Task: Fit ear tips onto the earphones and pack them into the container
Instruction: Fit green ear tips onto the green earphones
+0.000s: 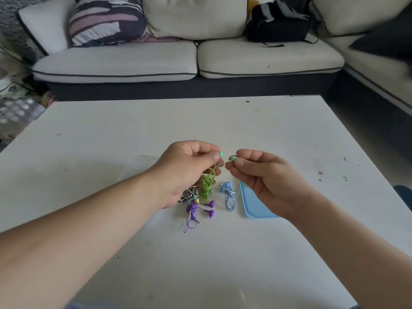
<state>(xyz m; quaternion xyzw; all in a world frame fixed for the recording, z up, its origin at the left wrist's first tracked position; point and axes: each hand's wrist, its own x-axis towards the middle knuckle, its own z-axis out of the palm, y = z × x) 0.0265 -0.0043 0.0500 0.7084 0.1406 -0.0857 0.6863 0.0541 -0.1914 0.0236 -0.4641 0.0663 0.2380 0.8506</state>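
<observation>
Left hand [189,168] pinches one green earbud [221,154], right hand [267,177] the second earbud [234,158]; recommend holding each steady and seating its ear tip squarely.

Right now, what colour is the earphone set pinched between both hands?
The earphones are green, buds and cord; head view.

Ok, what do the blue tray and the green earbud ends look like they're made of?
Blue tray: probably plastic, smooth with a faint sheen; even pastel colour, rounded corner, moulded rim. Green earbud ends: maybe soft silicone or plastic, matte-looking; too small and blurred to be sure.
</observation>
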